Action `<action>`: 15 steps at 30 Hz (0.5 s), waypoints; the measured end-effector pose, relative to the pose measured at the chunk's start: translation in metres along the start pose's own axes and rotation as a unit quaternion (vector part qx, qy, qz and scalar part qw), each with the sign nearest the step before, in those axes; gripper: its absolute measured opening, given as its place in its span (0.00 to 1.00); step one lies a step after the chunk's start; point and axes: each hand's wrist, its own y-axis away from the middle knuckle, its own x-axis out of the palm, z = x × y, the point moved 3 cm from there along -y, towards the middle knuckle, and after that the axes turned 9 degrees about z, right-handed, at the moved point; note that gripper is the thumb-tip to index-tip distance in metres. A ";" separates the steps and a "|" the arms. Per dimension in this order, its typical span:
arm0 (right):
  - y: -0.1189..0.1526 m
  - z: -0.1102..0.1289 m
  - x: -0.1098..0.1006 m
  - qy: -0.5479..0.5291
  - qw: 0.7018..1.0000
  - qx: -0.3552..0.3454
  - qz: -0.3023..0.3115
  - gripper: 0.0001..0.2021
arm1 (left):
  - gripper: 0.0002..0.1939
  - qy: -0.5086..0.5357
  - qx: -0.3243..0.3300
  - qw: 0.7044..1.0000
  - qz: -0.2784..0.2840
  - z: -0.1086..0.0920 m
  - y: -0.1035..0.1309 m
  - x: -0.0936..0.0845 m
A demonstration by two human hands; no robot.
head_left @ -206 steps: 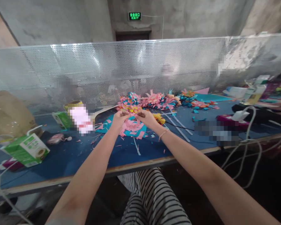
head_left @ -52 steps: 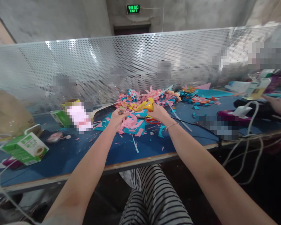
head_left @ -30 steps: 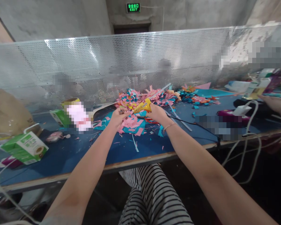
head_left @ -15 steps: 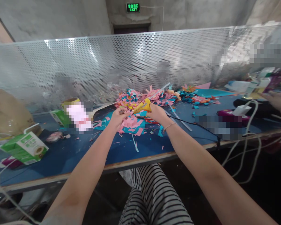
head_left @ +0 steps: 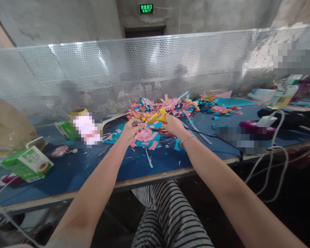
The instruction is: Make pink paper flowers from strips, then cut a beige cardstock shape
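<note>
With the right hand (head_left: 173,124) gripping the yellow pistol-shaped plastic glue gun (head_left: 158,116), steady its eight-o'clock nozzle (head_left: 149,122) clear of the left hand (head_left: 130,128), pinching what seems pink paper (head_left: 144,126).

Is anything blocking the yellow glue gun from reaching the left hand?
Nothing visible does: the right hand holds the yellow glue gun, its tip pointing toward the left hand. Pink paper scraps lie lower in view. Whether the left hand holds anything is unclear.

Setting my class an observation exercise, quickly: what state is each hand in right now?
Left hand: fingers bent by the pink paper pieces; whether they grip one cannot be told.
Right hand: closed around the yellow glue gun.
</note>
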 end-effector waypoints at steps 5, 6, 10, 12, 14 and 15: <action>-0.001 -0.001 0.002 -0.015 1.000 -0.005 -0.002 0.18 | 0.15 -0.001 0.003 1.000 -0.005 0.000 0.000 -0.002; -0.001 -0.001 0.003 -0.017 1.000 -0.002 -0.001 0.18 | 0.15 0.003 0.004 1.000 -0.005 0.001 -0.001 -0.002; -0.003 -0.010 0.007 -0.028 0.999 0.033 0.011 0.23 | 0.16 0.016 0.002 1.000 -0.003 0.002 -0.001 -0.002; -0.006 -0.018 0.010 -0.035 0.997 0.061 0.013 0.25 | 0.16 0.020 -0.001 1.000 -0.005 0.003 -0.001 -0.002; -0.008 -0.030 0.011 -0.031 0.996 0.082 -0.006 0.26 | 0.15 0.023 -0.002 1.000 -0.011 0.002 0.000 -0.003; -0.009 -0.035 0.012 -0.021 0.996 0.079 -0.018 0.26 | 0.15 0.024 -0.002 1.000 -0.015 0.002 0.000 -0.003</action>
